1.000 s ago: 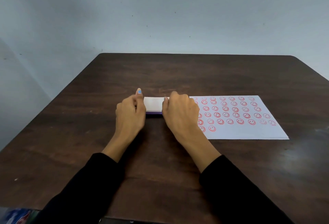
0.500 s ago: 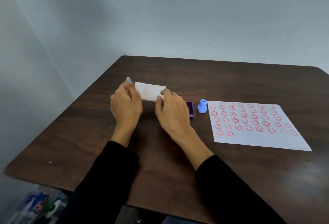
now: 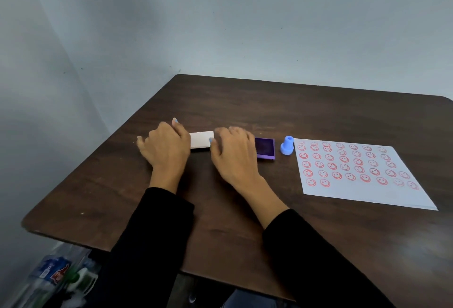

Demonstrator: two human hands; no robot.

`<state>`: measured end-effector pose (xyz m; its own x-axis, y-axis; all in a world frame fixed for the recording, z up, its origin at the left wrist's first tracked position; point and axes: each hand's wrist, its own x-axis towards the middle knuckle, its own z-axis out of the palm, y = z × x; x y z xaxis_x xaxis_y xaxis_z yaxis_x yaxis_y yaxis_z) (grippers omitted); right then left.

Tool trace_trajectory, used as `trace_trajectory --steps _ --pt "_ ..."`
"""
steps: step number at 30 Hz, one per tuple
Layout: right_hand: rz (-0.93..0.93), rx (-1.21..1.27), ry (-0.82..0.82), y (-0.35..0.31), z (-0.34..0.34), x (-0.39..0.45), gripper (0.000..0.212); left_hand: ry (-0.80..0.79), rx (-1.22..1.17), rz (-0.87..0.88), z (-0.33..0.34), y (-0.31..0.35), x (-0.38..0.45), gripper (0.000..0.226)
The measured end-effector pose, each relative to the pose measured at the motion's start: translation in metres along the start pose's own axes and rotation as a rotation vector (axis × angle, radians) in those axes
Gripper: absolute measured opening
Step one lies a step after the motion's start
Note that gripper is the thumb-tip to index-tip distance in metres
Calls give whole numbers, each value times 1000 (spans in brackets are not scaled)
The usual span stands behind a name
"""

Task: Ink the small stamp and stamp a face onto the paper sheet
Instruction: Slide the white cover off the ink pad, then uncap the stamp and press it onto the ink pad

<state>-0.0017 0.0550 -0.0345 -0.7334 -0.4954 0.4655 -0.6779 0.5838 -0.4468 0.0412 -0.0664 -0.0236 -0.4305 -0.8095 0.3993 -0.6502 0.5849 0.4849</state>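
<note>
A white lid [image 3: 201,140] lies low on the dark table [image 3: 306,111], held by its two ends. My left hand [image 3: 164,147] covers its left end and my right hand [image 3: 234,151] has its thumb on the right end. Just right of my right hand sits the open purple ink pad [image 3: 265,148], partly hidden by my fingers. The small blue stamp [image 3: 287,146] stands upright beside it, untouched. Further right lies the paper sheet [image 3: 362,195], with several rows of red smiley faces.
Grey walls close in behind the table and on its left. Below the table's front left corner lies a clear bag with bottles [image 3: 56,276]. The table's left edge is near my left hand.
Both hands lifted the white lid off the ink pad and carried it left, down to the table. The purple pad and blue stamp came into view as my head turned left.
</note>
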Motion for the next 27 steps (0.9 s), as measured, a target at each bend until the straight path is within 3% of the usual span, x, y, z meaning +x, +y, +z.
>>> trace_trajectory --steps 3,5,7,11,15,22,27 --pt "86 78 310 20 -35 6 30 -34 -86 41 2 1 1 44" --pt "193 68 425 43 -60 7 30 -109 -230 92 5 10 -3 48" --pt "311 29 335 66 -78 3 33 -192 -348 201 9 24 -14 58" --pt "394 -45 43 90 -85 -7 25 -281 -360 621 18 60 -39 69" --pt "404 80 35 97 -90 1 20 -358 -269 814 28 90 -47 68" --pt "451 561 265 106 -82 3 14 -335 -310 743 48 100 -58 46" --pt "515 833 249 108 -76 3 11 -314 -427 674 43 101 -56 36"
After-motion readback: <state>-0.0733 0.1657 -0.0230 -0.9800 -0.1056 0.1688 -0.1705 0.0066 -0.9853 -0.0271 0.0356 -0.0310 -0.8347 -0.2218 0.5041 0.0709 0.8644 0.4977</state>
